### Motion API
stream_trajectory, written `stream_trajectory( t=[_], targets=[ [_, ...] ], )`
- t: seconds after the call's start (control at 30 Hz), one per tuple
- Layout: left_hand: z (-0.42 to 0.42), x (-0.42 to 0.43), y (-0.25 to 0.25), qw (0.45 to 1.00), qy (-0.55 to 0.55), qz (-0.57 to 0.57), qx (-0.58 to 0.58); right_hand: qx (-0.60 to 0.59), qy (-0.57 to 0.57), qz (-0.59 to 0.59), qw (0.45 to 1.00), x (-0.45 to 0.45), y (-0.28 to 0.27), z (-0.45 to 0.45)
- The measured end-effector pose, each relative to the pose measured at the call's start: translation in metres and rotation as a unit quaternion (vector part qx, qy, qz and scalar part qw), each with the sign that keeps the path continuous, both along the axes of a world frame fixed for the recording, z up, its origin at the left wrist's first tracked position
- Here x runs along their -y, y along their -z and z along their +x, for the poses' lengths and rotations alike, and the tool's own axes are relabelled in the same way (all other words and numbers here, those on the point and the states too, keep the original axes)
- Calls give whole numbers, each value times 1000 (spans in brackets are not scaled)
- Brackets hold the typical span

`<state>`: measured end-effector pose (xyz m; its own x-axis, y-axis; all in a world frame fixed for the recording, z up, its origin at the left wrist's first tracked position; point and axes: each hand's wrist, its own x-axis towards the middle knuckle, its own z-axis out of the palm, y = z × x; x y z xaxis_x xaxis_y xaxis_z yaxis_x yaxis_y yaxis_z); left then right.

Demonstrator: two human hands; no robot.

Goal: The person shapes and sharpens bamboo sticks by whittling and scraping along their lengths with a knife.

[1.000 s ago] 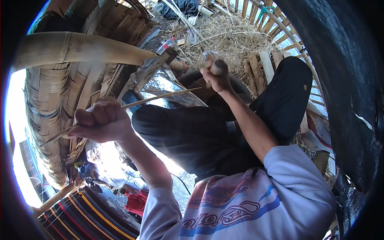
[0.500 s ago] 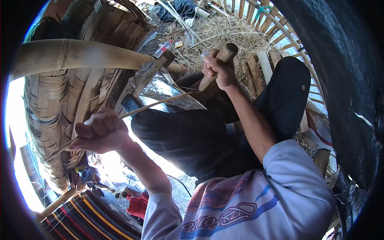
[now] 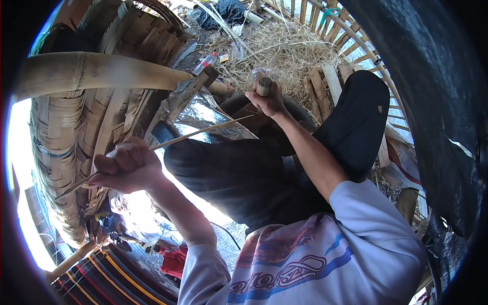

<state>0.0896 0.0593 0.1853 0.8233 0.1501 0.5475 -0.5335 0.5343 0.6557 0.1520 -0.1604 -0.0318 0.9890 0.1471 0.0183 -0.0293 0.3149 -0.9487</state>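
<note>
At left, the left hand [image 3: 127, 166] grips a thin pale wooden strip [image 3: 203, 130], seemingly being worked and needing steadiness; upper centre, the right hand [image 3: 268, 103] clasps a round brown wooden handle [image 3: 264, 86].

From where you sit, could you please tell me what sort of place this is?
Probably a makeshift craft workshop, perhaps for bamboo: a woven panel, straw-like litter on the ground and a thin strip in the left hand suggest it.

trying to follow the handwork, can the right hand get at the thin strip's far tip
Probably yes: the right hand looks near the far tip of the thin strip, with nothing visible between, though it would likely need to loosen its hold on the wooden piece.
</note>
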Motion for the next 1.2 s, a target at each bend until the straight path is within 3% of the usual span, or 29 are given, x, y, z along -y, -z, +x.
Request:
stream_trajectory(
  t=[0.2,0.27,0.3,0.37,0.5,0.6,0.63,0.67,0.73,0.83,0.9,1.0,1.03,1.2],
  targets=[
    [3,4,1,996,-71,45,3,-14,-37,176,984,5,-17,1],
    [3,4,3,997,-74,21,3,83,-2,78,993,0,1,-6],
    [6,6,1,997,-74,-1,12,99,-22,-154,983,8,-2,-8],
    [10,13,-3,994,-104,36,-7,39,-23,-72,996,3,19,-3],
    [13,16,-3,985,-152,78,-18,-25,-50,88,995,12,0,-2],
    [14,11,-3,986,-147,72,-16,49,0,16,999,10,23,-10],
    [13,11,-4,969,-217,113,-40,157,21,-136,978,13,25,-9],
    [13,12,-5,969,-216,112,-35,162,23,-137,977,17,28,-8],
    [12,10,-5,950,-285,110,-71,-43,7,26,999,19,22,-7],
    [6,10,-5,942,-310,89,-91,-22,4,-33,999,17,36,-5],
    [3,6,-5,948,-291,76,-101,44,37,-62,996,11,41,-12],
    [2,-3,-7,968,-221,48,-108,-20,24,-53,998,14,44,-2],
    [0,-5,-8,979,-166,31,-112,-43,53,-51,996,17,38,-4],
    [-5,1,-18,978,-149,17,-147,-67,205,-10,977,35,8,-7]
  ],
)
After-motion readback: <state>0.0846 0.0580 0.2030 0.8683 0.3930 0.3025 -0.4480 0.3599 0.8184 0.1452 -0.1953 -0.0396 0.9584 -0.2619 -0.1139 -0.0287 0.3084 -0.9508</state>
